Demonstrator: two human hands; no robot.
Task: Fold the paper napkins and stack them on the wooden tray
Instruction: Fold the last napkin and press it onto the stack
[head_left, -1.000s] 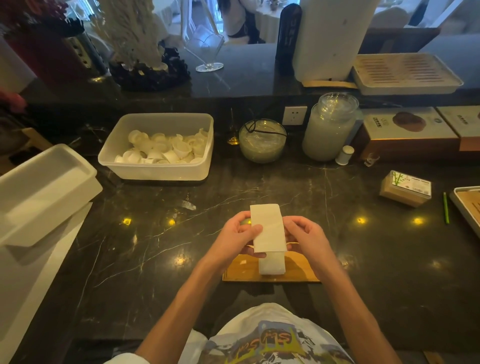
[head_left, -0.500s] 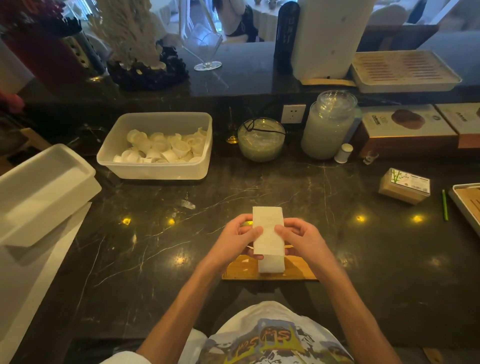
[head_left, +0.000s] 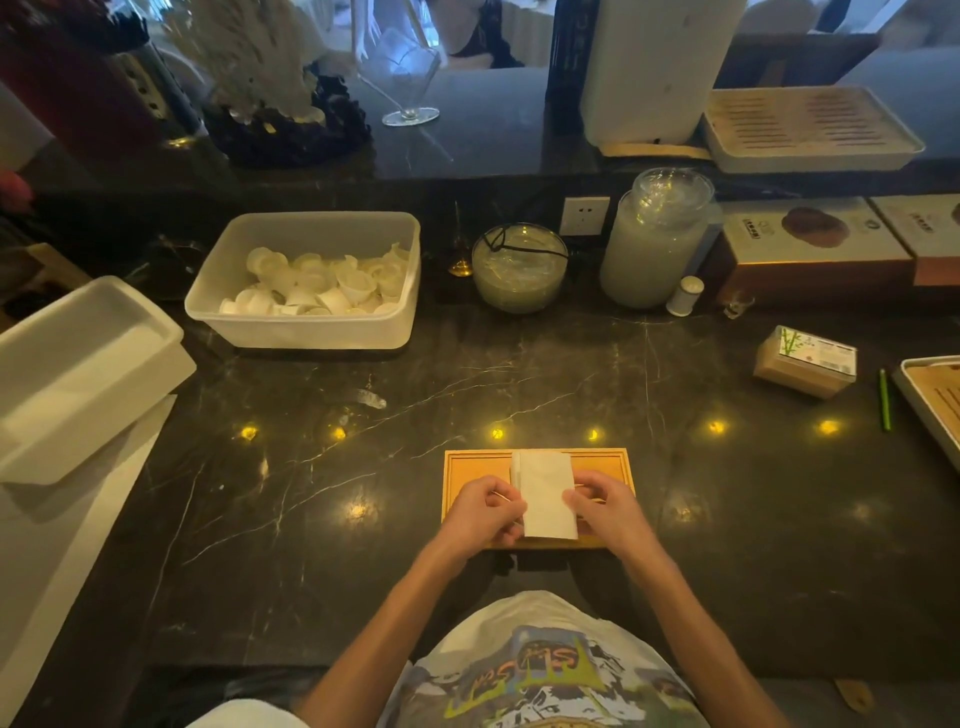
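A wooden tray (head_left: 472, 467) lies on the dark marble counter just in front of me. A white folded paper napkin (head_left: 545, 491) rests lengthwise over the tray's middle, on top of other folded napkins whose edges show at its far left corner. My left hand (head_left: 483, 512) pinches the napkin's left edge and my right hand (head_left: 605, 512) pinches its right edge. Both hands sit low over the tray.
A plastic tub of small white cups (head_left: 311, 280) stands at the back left. A glass bowl (head_left: 519, 267), a large jar (head_left: 654, 239) and boxes (head_left: 810, 244) line the back. A napkin pack (head_left: 805, 361) and a second tray (head_left: 935, 400) are at the right. White bins (head_left: 78, 374) sit at the left.
Both hands have lowered the folded napkin toward me, down onto the stack on the tray. The head view has tilted, so the whole tray now shows.
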